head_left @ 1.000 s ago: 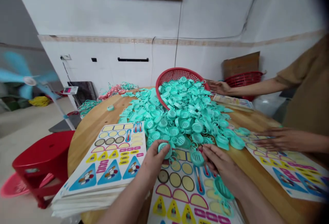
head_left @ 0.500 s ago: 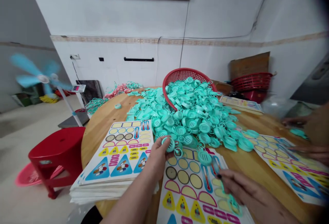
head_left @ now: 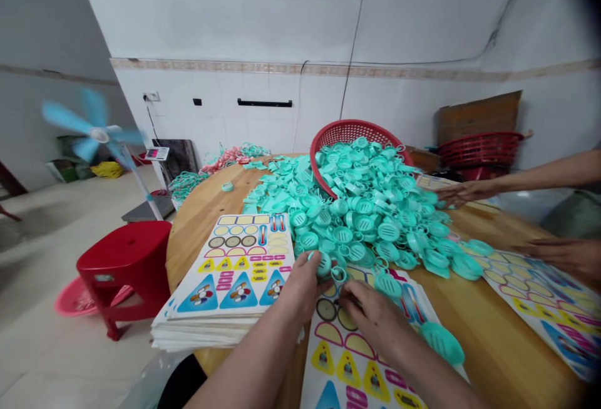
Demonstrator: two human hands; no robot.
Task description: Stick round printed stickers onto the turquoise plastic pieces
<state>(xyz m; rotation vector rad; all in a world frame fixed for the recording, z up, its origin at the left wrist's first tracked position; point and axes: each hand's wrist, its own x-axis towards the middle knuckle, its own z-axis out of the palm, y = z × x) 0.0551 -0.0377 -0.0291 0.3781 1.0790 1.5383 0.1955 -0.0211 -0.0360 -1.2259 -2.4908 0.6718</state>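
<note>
My left hand [head_left: 304,285] is shut on a round mint-green plastic slotted piece [head_left: 323,265] at the near edge of a large heap of such pieces [head_left: 361,205]. My right hand [head_left: 370,316] is close beside it, fingers curled down by a small plastic ring [head_left: 338,274]; whether they hold it is hidden. Both hands are above a printed sticker sheet [head_left: 350,365]. A loose piece [head_left: 442,343] lies to the right of my right hand. A co-worker's hands [head_left: 464,193] [head_left: 566,256] reach in from the right, one by the heap, one above another sticker sheet [head_left: 539,309].
The round wooden table [head_left: 498,340] holds a stack of sticker sheets [head_left: 230,284] and a tipped red basket [head_left: 350,136]. Bundled pink and green strings [head_left: 235,158] lie behind. Stacked red baskets [head_left: 481,149], a red stool [head_left: 124,265] and a running fan [head_left: 98,136] stand around the table.
The view has swung left. My right hand has come up from the lower right to beside my left hand. The co-worker's hand has reached out to the heap.
</note>
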